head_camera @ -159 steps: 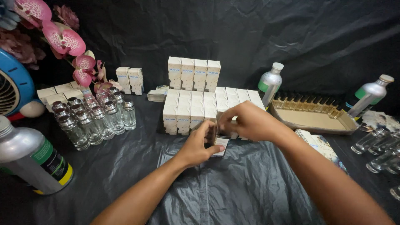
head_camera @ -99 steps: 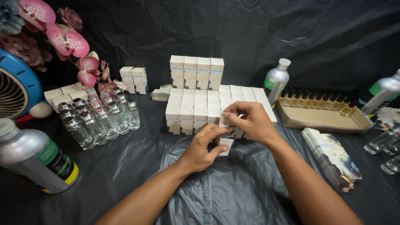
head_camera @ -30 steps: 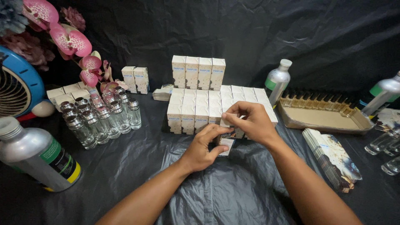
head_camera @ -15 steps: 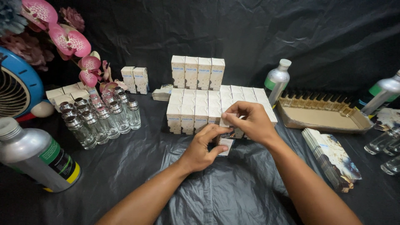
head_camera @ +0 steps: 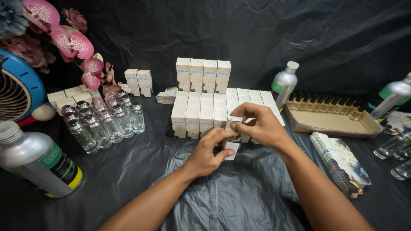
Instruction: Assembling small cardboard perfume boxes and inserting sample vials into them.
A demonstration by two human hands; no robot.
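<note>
Both hands meet over a small white carton that stands just in front of the block of white boxes at the middle of the black sheet: the left hand curls around the carton's lower part, thumb against its side, while the right hand pinches its top flap with thumb and bent fingers. Left of that block stands a cluster of clear glass bottles, and further left a large silver canister lies tilted. Right of the block sit a cardboard tray and a stack of flat unfolded cartons.
</note>
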